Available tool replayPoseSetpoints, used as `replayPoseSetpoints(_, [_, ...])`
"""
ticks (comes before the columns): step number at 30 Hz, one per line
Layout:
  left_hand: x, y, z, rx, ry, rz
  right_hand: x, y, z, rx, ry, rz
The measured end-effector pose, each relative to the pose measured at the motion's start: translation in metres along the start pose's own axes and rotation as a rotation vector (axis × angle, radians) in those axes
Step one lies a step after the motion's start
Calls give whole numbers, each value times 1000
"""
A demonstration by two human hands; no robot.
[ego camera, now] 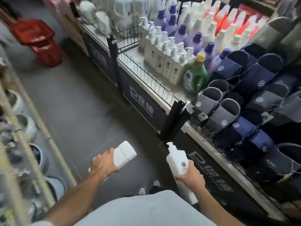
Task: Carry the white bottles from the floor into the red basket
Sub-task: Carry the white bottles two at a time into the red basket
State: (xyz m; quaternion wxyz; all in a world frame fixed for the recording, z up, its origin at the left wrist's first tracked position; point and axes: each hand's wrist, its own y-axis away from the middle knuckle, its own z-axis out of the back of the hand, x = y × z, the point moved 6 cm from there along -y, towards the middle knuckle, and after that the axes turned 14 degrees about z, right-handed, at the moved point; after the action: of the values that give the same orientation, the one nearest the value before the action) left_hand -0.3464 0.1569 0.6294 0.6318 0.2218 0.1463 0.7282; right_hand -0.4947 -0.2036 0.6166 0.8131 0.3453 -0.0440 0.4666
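Note:
My left hand [104, 163] grips a white bottle [124, 154] that lies tilted, its base pointing away from me. My right hand [189, 175] holds a second white pump bottle [177, 158] upright, its label facing me; another white bottle seems to hang below that hand, partly hidden. The red basket [38, 41] stands on the grey floor far ahead at the upper left, blurred, well away from both hands.
A low display shelf [146, 88] with a wire fence runs along the right, holding white pump bottles [164, 57], purple bottles, a green bottle [194, 75] and rows of slippers [241, 101]. A rack with bowls lines the left. The aisle floor [73, 98] lies between.

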Motion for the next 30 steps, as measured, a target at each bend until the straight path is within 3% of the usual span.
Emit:
replayPoseSetpoints(16, [74,-57,32,31,220,437,158,-181,24,217,185,351])
replayPoseSetpoints(22, [92,-74,42,44,266,543,226,-232,28,271,316,480])
replayPoseSetpoints(30, [136,-104,46,88,307,597,304,-266,17,298,359,521])
